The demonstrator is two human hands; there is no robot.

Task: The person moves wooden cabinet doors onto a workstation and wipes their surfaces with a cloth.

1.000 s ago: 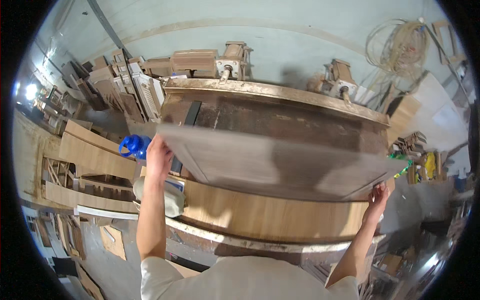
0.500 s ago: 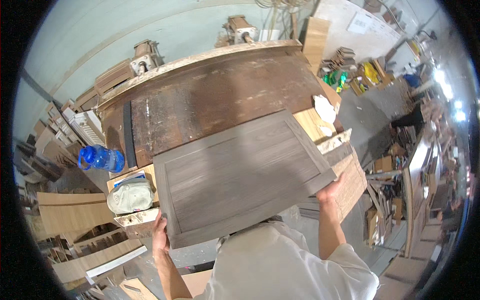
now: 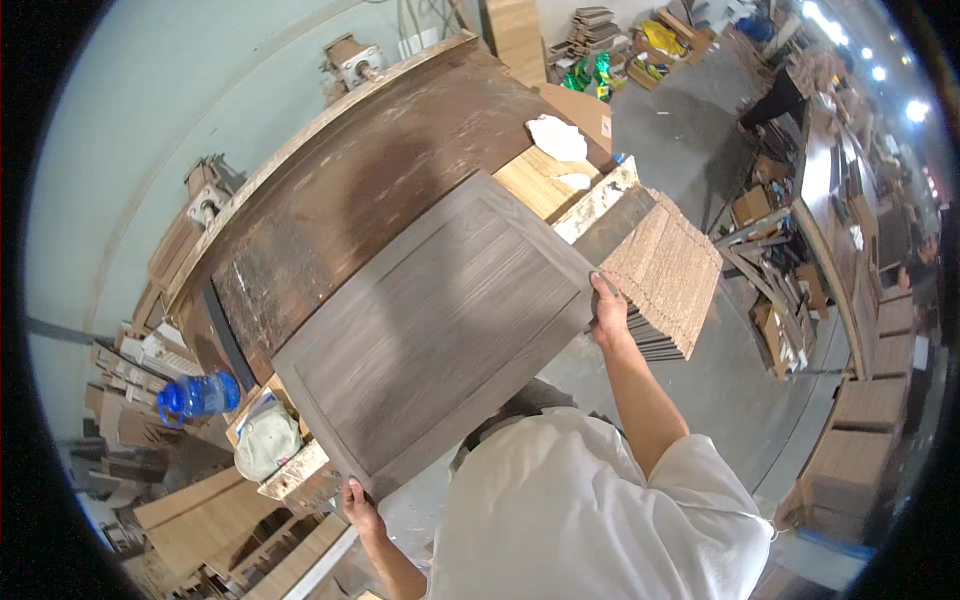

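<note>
The left hand [image 3: 362, 508] and right hand [image 3: 609, 312] grip the panel [image 3: 435, 330] by its near corners, across the near edge of the counter [image 3: 300, 265], its long axis slanting from lower left to upper right.

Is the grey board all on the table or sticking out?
Sticking out: the grey board reaches past the table on the near side. Whether they touch, I cannot tell.

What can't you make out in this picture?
In the head view:
Underside of the grey, rectangular wood-grain panel: turned away.
Fingertips of the bare right hand: hidden beneath the panel.
Part of the pale wooden board: covered by the panel.
Hands of the distant person in dark trousers: too small, blurred.
</note>
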